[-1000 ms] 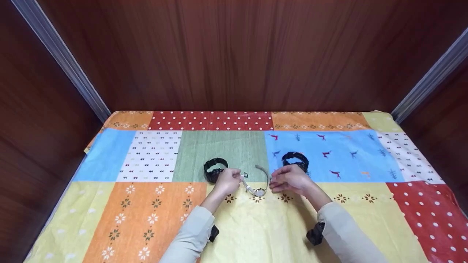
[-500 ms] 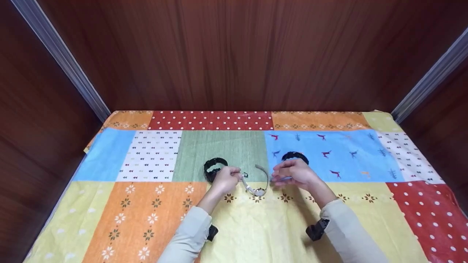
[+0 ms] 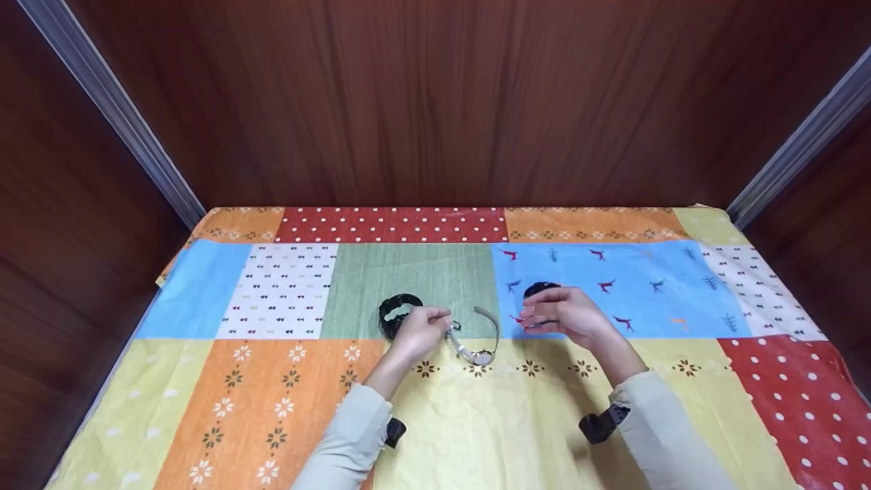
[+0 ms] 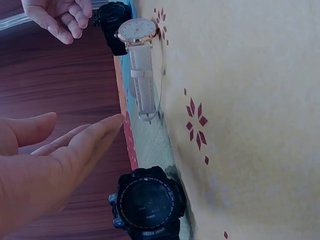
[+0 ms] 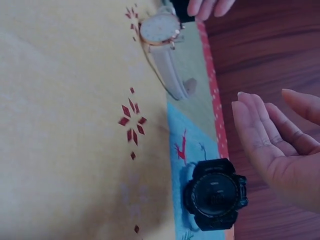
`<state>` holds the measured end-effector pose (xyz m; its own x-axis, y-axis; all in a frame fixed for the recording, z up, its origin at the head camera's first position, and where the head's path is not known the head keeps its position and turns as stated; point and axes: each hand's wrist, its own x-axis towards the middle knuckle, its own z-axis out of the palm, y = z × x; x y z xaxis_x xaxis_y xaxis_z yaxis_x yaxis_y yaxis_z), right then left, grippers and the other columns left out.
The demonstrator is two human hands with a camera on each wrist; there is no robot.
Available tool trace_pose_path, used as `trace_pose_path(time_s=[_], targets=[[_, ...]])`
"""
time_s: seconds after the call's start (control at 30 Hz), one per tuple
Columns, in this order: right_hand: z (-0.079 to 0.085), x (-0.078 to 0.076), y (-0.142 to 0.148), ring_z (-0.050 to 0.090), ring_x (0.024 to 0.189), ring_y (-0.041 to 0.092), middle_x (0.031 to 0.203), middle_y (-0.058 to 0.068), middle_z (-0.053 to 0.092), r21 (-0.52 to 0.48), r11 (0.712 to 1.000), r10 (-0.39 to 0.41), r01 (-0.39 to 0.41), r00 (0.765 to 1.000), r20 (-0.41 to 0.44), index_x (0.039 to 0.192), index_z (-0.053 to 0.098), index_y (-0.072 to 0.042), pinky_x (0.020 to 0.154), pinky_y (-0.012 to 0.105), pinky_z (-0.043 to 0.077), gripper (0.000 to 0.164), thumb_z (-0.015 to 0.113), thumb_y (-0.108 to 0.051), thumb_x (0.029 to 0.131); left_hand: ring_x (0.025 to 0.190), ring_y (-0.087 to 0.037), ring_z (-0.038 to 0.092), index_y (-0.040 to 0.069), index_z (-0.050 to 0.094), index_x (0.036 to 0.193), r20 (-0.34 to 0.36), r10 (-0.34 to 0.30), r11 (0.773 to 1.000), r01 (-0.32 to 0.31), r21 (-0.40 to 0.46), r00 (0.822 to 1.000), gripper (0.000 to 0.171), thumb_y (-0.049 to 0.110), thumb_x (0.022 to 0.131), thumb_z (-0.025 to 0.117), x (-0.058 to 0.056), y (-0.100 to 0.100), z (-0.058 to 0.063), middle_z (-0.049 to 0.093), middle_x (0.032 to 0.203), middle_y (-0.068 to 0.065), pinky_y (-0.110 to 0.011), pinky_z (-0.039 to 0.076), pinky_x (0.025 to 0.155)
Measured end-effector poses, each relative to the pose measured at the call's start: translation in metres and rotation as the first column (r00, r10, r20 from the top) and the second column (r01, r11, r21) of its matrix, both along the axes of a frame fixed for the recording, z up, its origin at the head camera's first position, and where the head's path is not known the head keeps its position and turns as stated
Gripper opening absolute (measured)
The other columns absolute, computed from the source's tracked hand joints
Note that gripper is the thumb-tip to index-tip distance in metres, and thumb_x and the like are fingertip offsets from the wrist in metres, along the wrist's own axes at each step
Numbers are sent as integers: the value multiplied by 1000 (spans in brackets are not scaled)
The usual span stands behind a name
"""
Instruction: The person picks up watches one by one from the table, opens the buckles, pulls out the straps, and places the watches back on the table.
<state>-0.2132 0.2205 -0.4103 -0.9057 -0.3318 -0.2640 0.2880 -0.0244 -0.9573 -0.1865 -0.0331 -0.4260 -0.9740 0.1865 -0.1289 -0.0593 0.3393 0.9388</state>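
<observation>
A white-strapped wristwatch (image 3: 483, 357) with a pale round dial and gold-toned case lies unfastened in a curve between the hands. My left hand (image 3: 423, 331) is beside its buckle end; in the left wrist view the fingers (image 4: 95, 142) are extended, thumb apart, holding nothing. Just left of that hand stands a black sports watch (image 4: 147, 202), its strap looped. My right hand (image 3: 565, 314) hovers over a second black sports watch (image 5: 215, 195), partly covering it in the head view. In the right wrist view the right fingers (image 5: 255, 125) are loosely extended, with nothing between them and the thumb.
A patchwork-print cloth (image 3: 476, 422) covers the table. Behind it rises a dark wood panel (image 3: 435, 102), with side panels meeting it at grey metal corner strips (image 3: 116, 102). A black wrist camera (image 3: 602, 423) hangs under the right sleeve, and another (image 3: 395, 432) under the left.
My right hand has moved right and slightly up, away from the white watch and across the right black watch. My left hand has barely shifted. The three watches lie where they were.
</observation>
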Motion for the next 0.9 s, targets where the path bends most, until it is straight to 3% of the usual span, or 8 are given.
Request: trace_pose_path(time_s=[0.2,0.47,0.7,0.9], targets=[[5,1,11,65,81,29,88,18,65,10,1000,-16,17,1000,-17,101,58,8,83,46,47,15,53,6,86,102,-29,57,-12,55,116,-17,-6,1000,7,19,1000,30,4,90,50,1,8,0,60,108,-23,-34,46,86],[7,4,28,63,86,30,91,18,65,88,994,-56,60,997,-47,104,57,9,81,42,49,18,51,3,89,100,-29,56,-10,53,119,9,-19,997,18,80,1000,32,7,93,49,3,21,3,60,108,-23,-34,45,86],[2,4,39,63,86,29,92,17,64,153,984,-88,96,994,-62,117,43,21,83,43,48,33,48,2,90,97,-23,58,-6,56,118,-23,-61,997,61,40,998,30,11,94,49,3,33,2,62,106,-18,-33,45,86],[-1,6,46,63,87,29,93,16,64,191,975,-99,113,992,-83,116,43,20,83,43,49,32,47,0,92,103,-25,57,-6,54,121,-3,-81,996,81,39,997,32,11,94,48,-1,47,3,60,113,-18,-33,44,89]])
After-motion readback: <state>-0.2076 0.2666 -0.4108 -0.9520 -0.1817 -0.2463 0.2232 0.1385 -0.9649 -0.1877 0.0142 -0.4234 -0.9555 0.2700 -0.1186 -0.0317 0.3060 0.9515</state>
